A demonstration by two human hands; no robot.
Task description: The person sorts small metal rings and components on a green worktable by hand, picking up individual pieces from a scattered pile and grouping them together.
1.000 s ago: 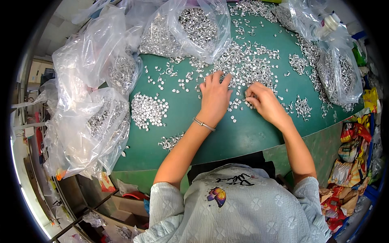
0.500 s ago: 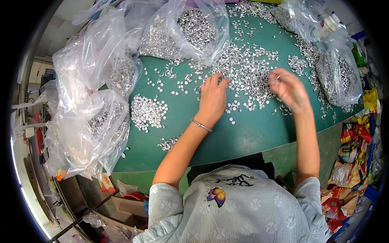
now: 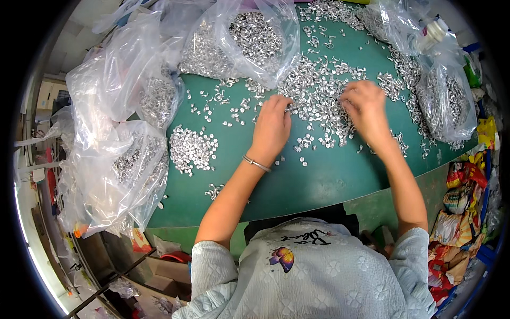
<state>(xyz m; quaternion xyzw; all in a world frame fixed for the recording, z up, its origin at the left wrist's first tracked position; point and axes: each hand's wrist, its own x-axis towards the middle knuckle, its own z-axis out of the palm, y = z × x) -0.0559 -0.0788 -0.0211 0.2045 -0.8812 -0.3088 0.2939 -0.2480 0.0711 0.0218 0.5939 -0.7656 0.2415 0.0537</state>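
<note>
My left hand (image 3: 272,126), with a metal bangle (image 3: 256,162) on its wrist, is at the left edge of a loose pile of small silvery metal pieces (image 3: 313,90). Its fingers are pressed together; a bit of silver shows at the tips, too small to name. Over the right part of that pile my right hand (image 3: 367,112) is closed, fingers curled down and thumb against them. Whatever it holds is hidden. Left of my left hand lies a heap of small, rounded, flower-like silvery pieces (image 3: 192,150), with a few curved pieces (image 3: 214,191) nearer me.
Clear plastic bags of silvery pieces stand at the left (image 3: 135,159), the back (image 3: 255,42) and the right (image 3: 446,101) of the green table (image 3: 319,175). A white-capped bottle (image 3: 435,31) is at the back right. Colourful packages (image 3: 451,228) lie beyond the table's right edge.
My right hand has moved left and in over the pile, its fingers turning down. My left hand has shifted slightly left, its thumb drawing in toward the fingers.
</note>
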